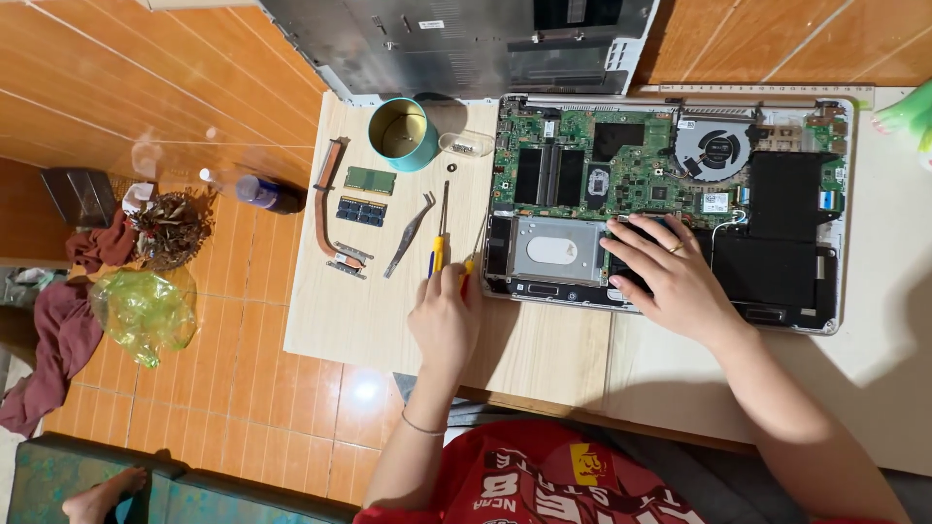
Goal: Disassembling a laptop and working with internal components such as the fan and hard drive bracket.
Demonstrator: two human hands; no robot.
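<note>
Left hand point(444, 315): rested on the worktop point(544, 349) just left of the opened laptop point(670, 209); fingers closed on a screwdriver point(464, 277) with a red and yellow handle, tip hidden near the laptop's left edge.
Right hand point(675, 277): laid flat on the laptop's inner frame; fingers spread and released, nothing gripped; fingertips touching the right end of the silver drive bay point(553, 250).
Laptop: bottom cover point(456, 39) removed and laid behind it; green circuit board point(582, 165), fan point(716, 150) and black battery point(777, 228) exposed.
Loose parts: copper heat pipe point(325, 209), two memory sticks point(367, 194), tweezers point(410, 236) and a second screwdriver point(442, 228) with a yellow and blue handle, spread on the worktop left of the laptop, apart from each other.
Containers: teal tin point(403, 134) standing open, small clear dish point(466, 146) just beside it; contents too small to tell.
Risk 1: the board could be scratched or shorted if the screwdriver slips off; cause judged to be the tip working close to bare components.
Risk 2: the thin wires point(728, 223) by the battery could be snagged; cause: the right hand pressed just beside them.
Risk 3: small parts could be swept off the edge; cause: the left forearm passing over the worktop.
</note>
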